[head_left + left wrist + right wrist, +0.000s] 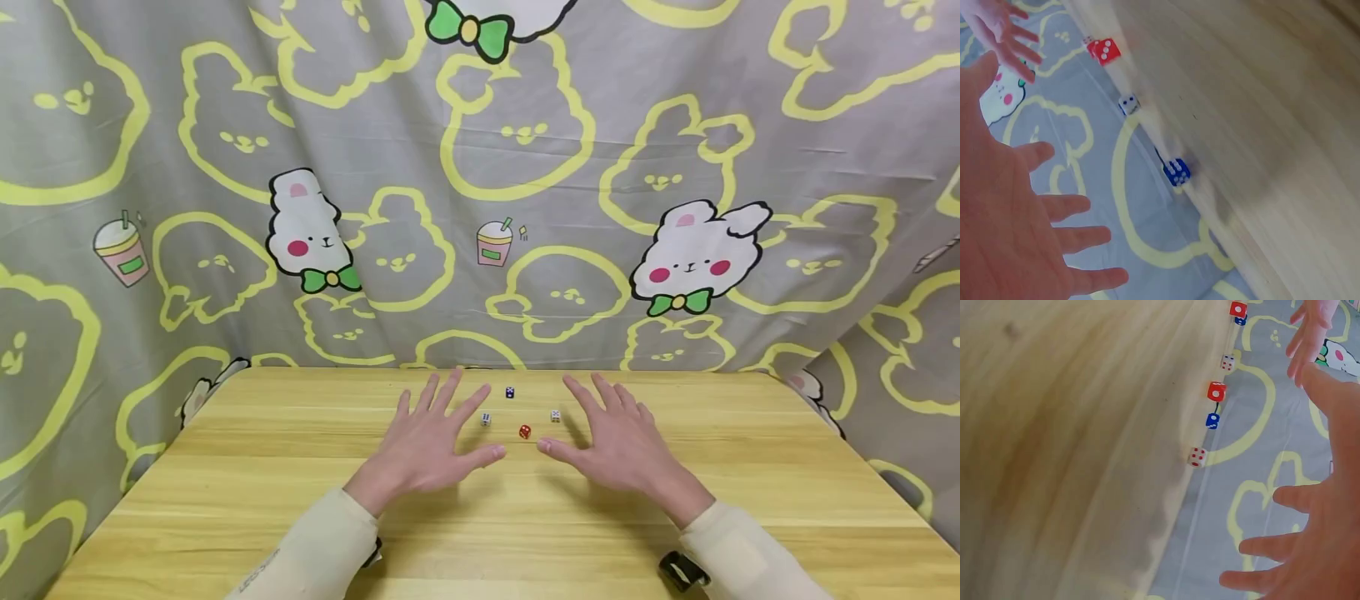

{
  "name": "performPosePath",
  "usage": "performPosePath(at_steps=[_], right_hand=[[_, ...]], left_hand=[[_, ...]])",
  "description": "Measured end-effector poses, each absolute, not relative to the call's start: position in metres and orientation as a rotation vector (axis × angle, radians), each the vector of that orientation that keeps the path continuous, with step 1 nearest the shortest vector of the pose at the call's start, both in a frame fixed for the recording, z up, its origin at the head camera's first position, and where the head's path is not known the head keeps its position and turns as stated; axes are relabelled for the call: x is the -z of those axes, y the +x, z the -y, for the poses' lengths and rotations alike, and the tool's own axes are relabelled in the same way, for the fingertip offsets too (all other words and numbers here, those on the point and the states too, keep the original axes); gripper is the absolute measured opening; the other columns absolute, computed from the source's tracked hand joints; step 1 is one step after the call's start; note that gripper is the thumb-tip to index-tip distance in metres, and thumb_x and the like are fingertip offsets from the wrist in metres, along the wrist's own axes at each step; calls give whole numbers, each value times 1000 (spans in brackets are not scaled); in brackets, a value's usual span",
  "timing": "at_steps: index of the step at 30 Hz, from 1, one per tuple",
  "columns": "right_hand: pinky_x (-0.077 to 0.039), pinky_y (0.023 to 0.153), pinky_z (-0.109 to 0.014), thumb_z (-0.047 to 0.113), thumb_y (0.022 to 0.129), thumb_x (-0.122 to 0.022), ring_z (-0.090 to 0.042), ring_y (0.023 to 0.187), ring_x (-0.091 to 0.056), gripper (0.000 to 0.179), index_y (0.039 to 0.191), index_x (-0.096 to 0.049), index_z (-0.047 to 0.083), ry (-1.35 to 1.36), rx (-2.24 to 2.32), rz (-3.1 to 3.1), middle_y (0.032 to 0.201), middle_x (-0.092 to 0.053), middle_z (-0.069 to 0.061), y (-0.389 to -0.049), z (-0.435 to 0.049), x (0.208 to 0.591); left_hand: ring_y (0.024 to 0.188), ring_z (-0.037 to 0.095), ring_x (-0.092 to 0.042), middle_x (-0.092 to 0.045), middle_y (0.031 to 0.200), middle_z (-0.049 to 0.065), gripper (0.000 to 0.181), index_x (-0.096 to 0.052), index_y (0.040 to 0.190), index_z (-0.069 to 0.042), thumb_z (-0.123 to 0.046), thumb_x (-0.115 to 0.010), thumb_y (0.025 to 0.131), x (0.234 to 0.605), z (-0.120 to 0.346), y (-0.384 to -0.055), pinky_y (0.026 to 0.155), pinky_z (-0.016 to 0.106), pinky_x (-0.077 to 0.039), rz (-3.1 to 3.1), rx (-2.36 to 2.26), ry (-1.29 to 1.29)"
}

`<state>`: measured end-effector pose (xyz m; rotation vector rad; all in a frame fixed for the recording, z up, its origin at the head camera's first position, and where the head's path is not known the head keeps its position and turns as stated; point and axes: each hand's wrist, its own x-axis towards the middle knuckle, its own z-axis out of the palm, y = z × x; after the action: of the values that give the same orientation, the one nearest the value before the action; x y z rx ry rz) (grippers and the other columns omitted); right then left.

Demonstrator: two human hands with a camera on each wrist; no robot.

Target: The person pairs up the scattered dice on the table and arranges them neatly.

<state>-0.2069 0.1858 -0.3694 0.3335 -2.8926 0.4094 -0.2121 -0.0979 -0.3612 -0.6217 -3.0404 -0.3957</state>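
Observation:
Between the two hands lie several small dice: a dark blue die (510,392) farthest back, a white die (486,419) on the left, a red die (525,432) nearest me, and another white die (555,416) on the right. My left hand (426,446) is held with fingers spread and straight, its index finger and thumb nearest the left white die. Mirroring it, my right hand (621,440) spreads its fingers beside the right white die. Neither hand holds anything. The left wrist view shows the blue die (1176,172) beyond the fingers; the right wrist view shows a red die (1216,391).
A light wooden table (300,433) carries the dice. Behind it hangs a grey curtain (405,150) with yellow outlines and cartoon rabbits, meeting the table's back edge. A black wrist strap (682,571) shows at the right sleeve.

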Motion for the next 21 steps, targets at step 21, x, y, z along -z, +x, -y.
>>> performPosePath(at_steps=[21], right_hand=[[-60, 94, -49, 37, 96, -78, -33, 116, -69, 65, 147, -58, 4, 278, -1063, 2967, 136, -67, -18, -236, -196, 376]], left_hand=[[167, 36, -14, -11, 181, 0, 85, -20, 168, -43, -81, -46, 97, 362, 61, -222, 130, 70, -14, 3096, 392, -862]])
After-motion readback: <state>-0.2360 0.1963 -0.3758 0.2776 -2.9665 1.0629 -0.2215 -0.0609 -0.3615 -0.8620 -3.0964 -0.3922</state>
